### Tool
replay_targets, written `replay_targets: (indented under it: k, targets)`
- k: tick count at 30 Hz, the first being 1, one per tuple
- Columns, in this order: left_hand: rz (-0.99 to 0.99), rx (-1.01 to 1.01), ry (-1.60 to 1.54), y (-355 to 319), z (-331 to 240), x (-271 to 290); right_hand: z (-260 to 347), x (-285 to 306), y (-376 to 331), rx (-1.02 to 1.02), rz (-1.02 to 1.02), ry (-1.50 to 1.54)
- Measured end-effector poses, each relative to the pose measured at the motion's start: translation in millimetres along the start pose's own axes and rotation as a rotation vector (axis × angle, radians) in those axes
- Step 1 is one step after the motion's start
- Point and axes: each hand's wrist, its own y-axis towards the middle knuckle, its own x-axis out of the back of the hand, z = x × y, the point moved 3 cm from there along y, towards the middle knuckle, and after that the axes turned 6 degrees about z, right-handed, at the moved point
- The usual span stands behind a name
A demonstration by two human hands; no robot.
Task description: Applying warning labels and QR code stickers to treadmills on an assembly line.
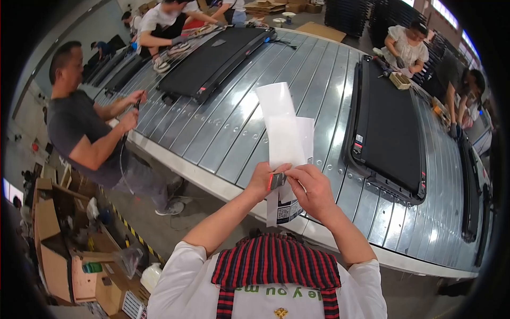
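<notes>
In front of my chest, above the near edge of the table, I hold several white label sheets. They fan upward, and a lower part with dark printed blocks and a square code hangs below my hands. My left hand is closed round the sheets, with a small dark label with an orange-red edge at its fingers. The right hand is closed too, thumb and fingers pinched at the sheets' edge beside that label. Its fingertips partly hide what they grip.
A ribbed metal conveyor table carries black framed panels, one at the right and one at the far left. A co-worker stands at the left holding a cable. Others work across the table. Cardboard boxes crowd the lower left floor.
</notes>
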Motion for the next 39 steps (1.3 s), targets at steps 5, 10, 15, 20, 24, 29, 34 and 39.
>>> replay_targets:
  k: [5, 10, 15, 20, 24, 29, 34, 39]
  targets:
    - [0.159, -0.275, 0.071, -35.8, 20.6, 22.7, 34.6, -34.1, -1.5, 0.092, 0.116, -0.103]
    - [0.083, -0.186, 0.156, -63.7, 44.2, 39.2, 67.5, -50.5, -9.8, 0.184, 0.239, -0.209]
    - [-0.111, -0.098, -0.139, -84.7, 48.2, 52.8, 86.6, -61.0, -32.5, 0.25, 0.324, -0.269]
    - [-0.211, -0.043, -0.073, -113.2, 44.6, 81.0, 53.8, -44.0, -55.5, -0.043, -0.004, 0.012]
    - [-0.078, -0.145, -0.028, -142.7, 22.3, 65.0, -14.6, -19.2, -89.4, -0.433, -0.228, 0.356]
    - [0.185, -0.281, 0.06, -143.3, -3.0, 2.2, -42.7, 31.3, -114.2, -0.506, -0.247, 0.784]
    - [0.25, -0.19, 0.337, -103.4, -2.7, -78.2, -61.7, 86.9, -144.4, -0.583, -0.247, 0.974]
    - [0.234, -0.221, 0.487, -85.1, -12.3, -137.1, -67.2, 146.3, -180.9, -0.406, -0.188, 1.183]
